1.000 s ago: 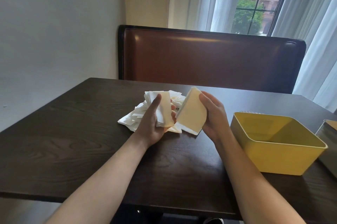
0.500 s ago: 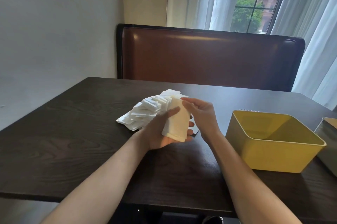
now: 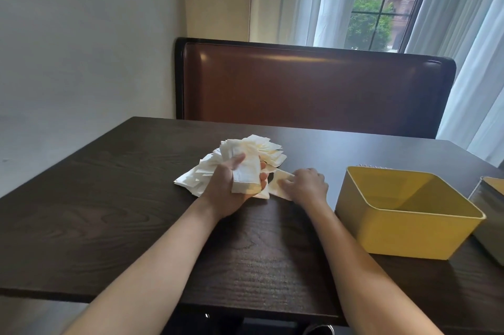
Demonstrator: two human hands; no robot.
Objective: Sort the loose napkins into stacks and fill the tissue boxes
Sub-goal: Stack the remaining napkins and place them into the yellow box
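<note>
Left hand (image 3: 231, 192): raised just above the worktop (image 3: 109, 212), thumb and fingers curled round a gathered stack of napkins (image 3: 246, 176), held upright.
Right hand (image 3: 306, 184): palm down, fingers bent onto a single napkin (image 3: 276, 184) lying on the worktop beside the stack; whether it pinches the sheet cannot be told.
Loose napkin pile (image 3: 245, 152): behind both hands, partly hidden by them.
Yellow box (image 3: 403, 236): right of the hands, open, interior bare.
Second box (image 3: 491, 225): cut off at right edge; contents not visible.

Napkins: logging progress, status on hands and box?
Left hand grips napkin stack. Right hand on loose napkin. Yellow box empty, unobstructed.
</note>
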